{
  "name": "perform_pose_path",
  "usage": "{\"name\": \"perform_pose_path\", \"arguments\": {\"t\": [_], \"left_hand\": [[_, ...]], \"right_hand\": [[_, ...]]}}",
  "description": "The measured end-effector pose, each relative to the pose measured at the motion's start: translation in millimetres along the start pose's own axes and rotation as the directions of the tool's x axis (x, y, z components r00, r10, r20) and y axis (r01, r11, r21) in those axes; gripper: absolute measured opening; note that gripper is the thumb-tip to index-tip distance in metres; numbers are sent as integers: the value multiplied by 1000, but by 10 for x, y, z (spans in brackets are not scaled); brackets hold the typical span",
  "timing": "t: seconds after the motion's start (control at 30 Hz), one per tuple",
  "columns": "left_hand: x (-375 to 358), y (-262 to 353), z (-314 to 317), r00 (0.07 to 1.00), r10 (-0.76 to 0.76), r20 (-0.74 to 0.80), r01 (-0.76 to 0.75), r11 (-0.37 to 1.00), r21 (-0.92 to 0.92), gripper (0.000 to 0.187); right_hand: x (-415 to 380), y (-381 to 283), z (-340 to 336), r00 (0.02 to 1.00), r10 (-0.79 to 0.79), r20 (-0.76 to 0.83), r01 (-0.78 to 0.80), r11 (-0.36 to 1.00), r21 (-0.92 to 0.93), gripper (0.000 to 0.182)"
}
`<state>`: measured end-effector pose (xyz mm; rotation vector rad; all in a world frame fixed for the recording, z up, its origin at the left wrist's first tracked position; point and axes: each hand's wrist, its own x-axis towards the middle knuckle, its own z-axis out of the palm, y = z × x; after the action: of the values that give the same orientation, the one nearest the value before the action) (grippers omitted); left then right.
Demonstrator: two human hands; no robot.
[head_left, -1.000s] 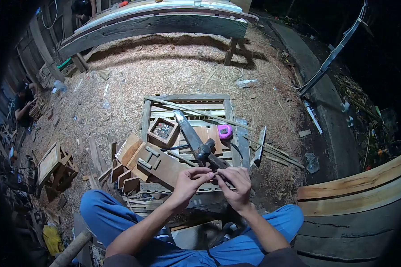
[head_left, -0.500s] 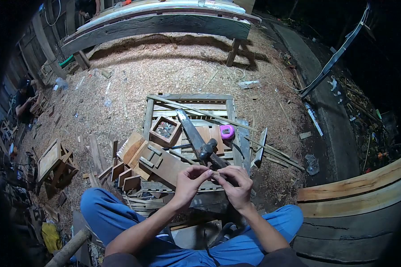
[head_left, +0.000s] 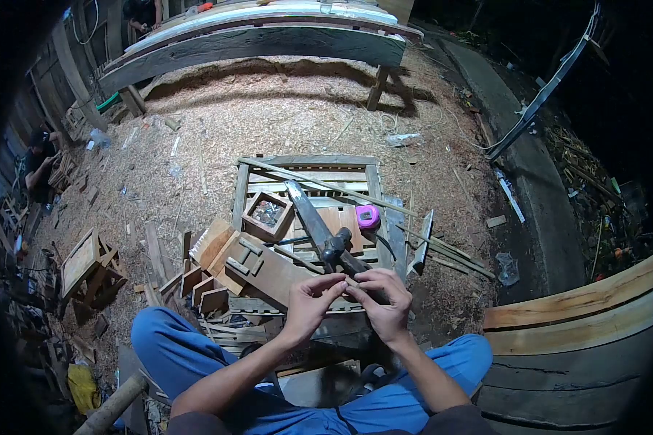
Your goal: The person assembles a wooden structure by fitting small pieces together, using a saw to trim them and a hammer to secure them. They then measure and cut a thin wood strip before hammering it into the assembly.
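My left hand [head_left: 308, 308] is closed in a pinch, its fingertips meeting those of my right hand [head_left: 389, 306]. Between them is something small and pale that I cannot make out. Just beyond the fingers rests a hammer [head_left: 334, 250] with a dark head, on a long flat metal bar [head_left: 307, 210]. A board with small wooden strips fixed on it [head_left: 268, 272] lies left of the hammer. Farther out stand a square wooden box [head_left: 267, 217] of small metal pieces and a pink tape measure [head_left: 368, 216]. All of this rests on a slatted wooden frame [head_left: 241, 192].
Thin wooden sticks [head_left: 442, 250] lie at the right. Small wooden pieces [head_left: 203, 290] are stacked on the left, near a small wooden stool [head_left: 83, 264]. Thick planks [head_left: 573, 304] lie at lower right. A long workbench [head_left: 268, 45] spans the back. A person [head_left: 40, 163] sits far left.
Both hands stay together in nearly the same place, with the fingers shifting slightly around the small piece. The view has moved a little.
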<state>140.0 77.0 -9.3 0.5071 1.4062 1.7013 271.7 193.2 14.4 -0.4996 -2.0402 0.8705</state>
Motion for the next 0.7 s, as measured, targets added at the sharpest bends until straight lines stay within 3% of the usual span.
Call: {"name": "perform_pose_path", "arguments": {"t": [0.17, 0.23, 0.33, 0.43, 0.57, 0.67, 0.7], "left_hand": [[-19, 41, 22, 990, 125, -60, -118, 987, 112, 25], [-8, 11, 19, 939, 324, -111, -266, 895, 358, 33], [-36, 50, 9, 915, 390, -100, -309, 839, 448, 49], [-44, 51, 1, 906, 405, -126, -318, 844, 433, 63], [-42, 52, 11, 898, 424, -120, -339, 839, 426, 66], [-32, 45, 29, 896, 416, -153, -333, 860, 387, 65], [-34, 62, 41, 888, 439, -134, -359, 846, 394, 65]], "right_hand": [[-41, 31, 14, 999, 46, 22, -47, 999, 27, 18], [-45, 21, 18, 996, 89, -13, -88, 994, 69, 18], [-51, 22, 14, 997, 81, -17, -81, 996, 35, 19], [-68, 34, 16, 996, 86, -15, -86, 995, 43, 20], [-54, 8, 24, 998, 62, -24, -61, 998, 15, 19], [-64, -13, 41, 984, 180, -17, -176, 973, 148, 18], [-67, -15, 47, 947, 320, -4, -304, 904, 302, 18]]}}
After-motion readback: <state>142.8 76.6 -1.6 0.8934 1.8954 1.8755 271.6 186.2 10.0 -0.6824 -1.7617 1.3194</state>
